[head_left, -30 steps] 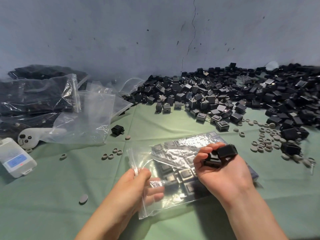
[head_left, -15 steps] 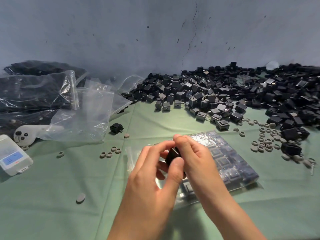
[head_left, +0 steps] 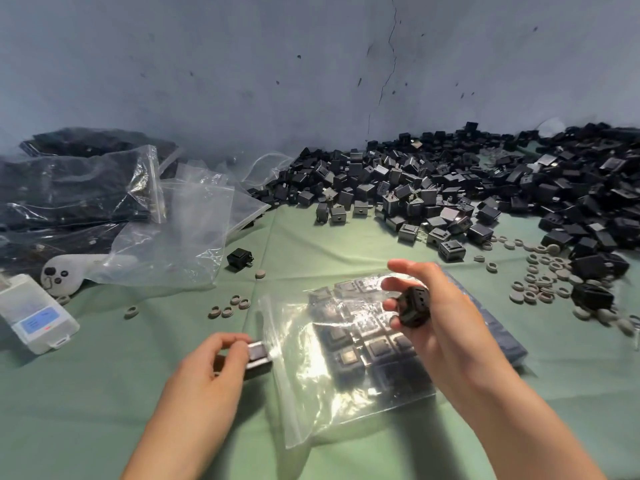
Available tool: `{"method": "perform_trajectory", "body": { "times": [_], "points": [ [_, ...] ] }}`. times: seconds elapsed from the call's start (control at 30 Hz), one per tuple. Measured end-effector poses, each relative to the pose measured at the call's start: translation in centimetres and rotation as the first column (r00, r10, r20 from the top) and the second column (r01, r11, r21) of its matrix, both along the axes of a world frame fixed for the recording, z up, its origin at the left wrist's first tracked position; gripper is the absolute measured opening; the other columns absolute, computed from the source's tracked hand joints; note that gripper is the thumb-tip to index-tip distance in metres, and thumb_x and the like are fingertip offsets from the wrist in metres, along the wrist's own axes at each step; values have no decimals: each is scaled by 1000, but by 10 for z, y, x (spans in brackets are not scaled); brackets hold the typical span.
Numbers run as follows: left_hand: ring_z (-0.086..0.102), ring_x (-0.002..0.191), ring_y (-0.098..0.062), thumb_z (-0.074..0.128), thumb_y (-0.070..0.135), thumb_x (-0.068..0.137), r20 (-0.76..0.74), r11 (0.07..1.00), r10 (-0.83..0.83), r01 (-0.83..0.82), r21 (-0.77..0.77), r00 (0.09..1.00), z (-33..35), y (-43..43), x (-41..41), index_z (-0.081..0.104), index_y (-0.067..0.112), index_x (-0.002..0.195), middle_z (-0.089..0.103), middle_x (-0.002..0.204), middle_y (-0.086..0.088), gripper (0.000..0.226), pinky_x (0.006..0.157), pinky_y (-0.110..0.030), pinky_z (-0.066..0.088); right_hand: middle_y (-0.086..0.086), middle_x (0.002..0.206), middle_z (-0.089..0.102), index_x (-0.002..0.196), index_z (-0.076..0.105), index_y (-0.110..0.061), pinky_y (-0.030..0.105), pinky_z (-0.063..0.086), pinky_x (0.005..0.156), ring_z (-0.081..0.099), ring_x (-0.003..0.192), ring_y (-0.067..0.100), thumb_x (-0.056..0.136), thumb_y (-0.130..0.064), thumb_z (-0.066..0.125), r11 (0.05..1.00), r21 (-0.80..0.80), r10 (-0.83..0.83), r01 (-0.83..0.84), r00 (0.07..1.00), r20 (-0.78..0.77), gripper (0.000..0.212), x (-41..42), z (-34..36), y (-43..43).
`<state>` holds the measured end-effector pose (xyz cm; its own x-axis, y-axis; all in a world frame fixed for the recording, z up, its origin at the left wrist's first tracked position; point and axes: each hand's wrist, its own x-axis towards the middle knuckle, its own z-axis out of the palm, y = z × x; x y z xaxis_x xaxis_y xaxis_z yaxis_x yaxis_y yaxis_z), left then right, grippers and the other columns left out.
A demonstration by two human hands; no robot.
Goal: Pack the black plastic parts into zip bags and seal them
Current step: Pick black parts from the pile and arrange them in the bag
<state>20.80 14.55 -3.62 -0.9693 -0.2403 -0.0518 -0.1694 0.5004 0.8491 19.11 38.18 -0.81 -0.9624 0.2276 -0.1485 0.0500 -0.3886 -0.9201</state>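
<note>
A clear zip bag [head_left: 349, 379] lies flat on the green cloth in front of me, with several black plastic parts in rows inside it. My left hand [head_left: 211, 368] pinches one black part [head_left: 258, 355] right at the bag's open left edge. My right hand [head_left: 436, 317] hovers above the bag and grips another black part [head_left: 412, 306] in its curled fingers. A big heap of loose black parts [head_left: 485, 188] fills the back right of the table.
Empty clear bags [head_left: 180, 233] and filled dark bags [head_left: 65, 188] sit at the left. A white box with a blue label [head_left: 34, 317] and a white controller [head_left: 65, 271] lie near the left edge. Grey rings [head_left: 543, 282] are scattered at the right; one stray black part [head_left: 239, 259] lies mid-table.
The hands, joined over the bag half a second ago, have separated. My left hand now holds a part at the bag's mouth; my right hand rose to the right with the other part.
</note>
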Motion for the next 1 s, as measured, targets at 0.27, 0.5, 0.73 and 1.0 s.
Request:
{"method": "perform_trajectory", "body": {
  "times": [0.27, 0.5, 0.73, 1.0],
  "points": [
    [57, 73, 0, 46, 33, 100, 107, 909, -357, 371, -190, 928, -5, 24, 15, 61, 36, 90, 65, 84, 9, 18, 71, -13, 43, -1, 75, 70, 92, 72, -17, 23, 44, 49, 60, 59, 11, 94, -24, 56, 997, -33, -64, 65, 998, 18, 17, 1, -1, 5],
    [60, 90, -1, 40, 54, 93, 18, 992, -124, 124, -24, 992, 1, 40, 14, 36, 34, 145, 66, 98, 2, 56, 80, -23, 41, -3, 73, 71, 94, 72, -17, 22, 45, 49, 61, 59, 11, 95, -24, 55, 996, -16, -83, 83, 996, 26, 18, 2, -1, 7],
    [43, 105, 2, 45, 51, 95, -37, 943, -274, 261, -206, 961, -8, 54, 22, -10, 60, 145, 37, 102, 43, 74, 89, -23, 31, -5, 73, 72, 95, 72, -18, 21, 46, 49, 61, 61, 11, 95, -24, 55, 998, 0, -67, 67, 998, 18, 18, 2, -4, 5],
    [49, 94, 4, 39, 39, 100, -11, 922, -309, 297, -250, 951, -9, 59, 19, 23, 56, 142, 54, 82, 39, 49, 98, -23, 24, -4, 73, 71, 95, 71, -18, 22, 45, 50, 62, 61, 11, 97, -25, 53, 998, -6, -66, 66, 998, 19, 20, 1, -5, 7]
  ]
}}
